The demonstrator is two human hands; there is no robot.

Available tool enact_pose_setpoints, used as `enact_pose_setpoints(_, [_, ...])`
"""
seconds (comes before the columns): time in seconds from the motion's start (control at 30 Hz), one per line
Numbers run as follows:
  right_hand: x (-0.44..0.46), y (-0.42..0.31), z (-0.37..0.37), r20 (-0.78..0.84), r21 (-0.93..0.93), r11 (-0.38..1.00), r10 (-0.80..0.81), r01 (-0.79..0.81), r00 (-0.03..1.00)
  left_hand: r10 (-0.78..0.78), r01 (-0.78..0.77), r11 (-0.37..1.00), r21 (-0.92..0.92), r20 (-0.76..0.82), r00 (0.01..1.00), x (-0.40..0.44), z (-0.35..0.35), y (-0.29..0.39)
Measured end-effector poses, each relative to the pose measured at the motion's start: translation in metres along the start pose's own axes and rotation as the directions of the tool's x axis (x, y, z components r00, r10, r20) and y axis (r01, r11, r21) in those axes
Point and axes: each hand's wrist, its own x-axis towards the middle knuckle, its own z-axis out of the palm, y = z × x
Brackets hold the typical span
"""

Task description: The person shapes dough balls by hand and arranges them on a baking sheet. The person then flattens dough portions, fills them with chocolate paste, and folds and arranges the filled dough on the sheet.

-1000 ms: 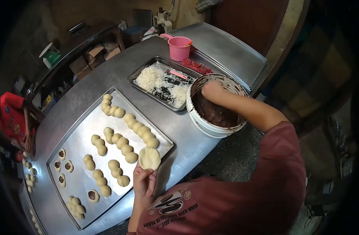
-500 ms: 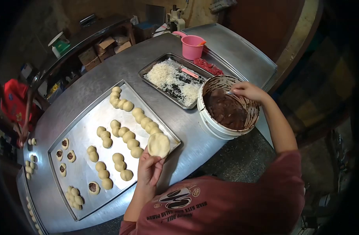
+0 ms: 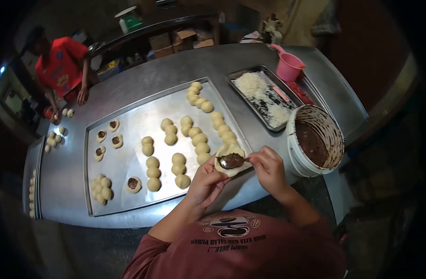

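My left hand holds a flattened round of dough by its edge, above the near right side of a metal tray. In my right hand is a spoon, its bowl lying over the dough with brown chocolate-like filling. Rows of dough balls rest on the tray. Several opened dough pieces with brown filling are at its left. To the right of my hands stands a white bucket of the same brown filling, its inner wall smeared.
A dark tray with grated white shreds and a pink-handled tool lies at the back right, beside a pink dipper. Across the metal table, a person in a red shirt handles small dough balls. Another tray stands at far left.
My right hand has come out of the bucket with the spoon, bringing brown filling onto the dough round in my left hand. The camera view has turned toward the left.
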Motion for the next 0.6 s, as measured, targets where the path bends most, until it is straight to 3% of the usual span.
enact_pose_setpoints(0.1, [0.007,-0.001,0.028,0.056,-0.168,0.974,-0.142,0.149,0.988,0.022,-0.022,1.0,0.001,-0.086,0.996,-0.025,-0.01,0.016])
enact_pose_setpoints(0.2, [0.022,0.003,0.048,0.029,-0.162,0.955,-0.247,0.249,0.968,0.071,-0.072,0.997,-0.014,-0.067,0.995,-0.046,-0.044,0.028])
enact_pose_setpoints(0.27, [0.034,0.011,0.056,-0.182,0.007,0.997,-0.075,0.077,0.98,0.114,-0.115,0.993,-0.021,-0.025,0.993,-0.061,-0.064,0.039])
enact_pose_setpoints(0.33, [0.038,0.003,0.063,-0.257,0.189,0.982,0.052,-0.003,0.965,0.266,-0.249,0.963,0.101,-0.221,0.938,-0.068,-0.063,0.059])
enact_pose_setpoints(0.43, [0.033,0.002,0.088,-0.138,0.221,0.975,0.034,-0.003,0.99,0.29,-0.296,0.955,0.02,-0.273,0.917,-0.073,-0.106,0.1])
enact_pose_setpoints(0.5, [0.029,0.0,0.102,-0.065,0.236,0.969,0.089,-0.071,0.994,0.385,-0.273,0.916,0.293,-0.454,0.804,-0.064,-0.129,0.135])
enact_pose_setpoints(0.53, [0.029,-0.002,0.109,-0.055,0.244,0.968,0.072,-0.057,0.996,0.402,-0.29,0.91,0.296,-0.458,0.793,-0.056,-0.145,0.155])
enact_pose_setpoints(0.6, [0.028,-0.008,0.121,-0.029,0.305,0.947,0.116,-0.101,0.993,0.452,-0.166,0.83,0.533,-0.466,0.761,-0.037,-0.18,0.2])
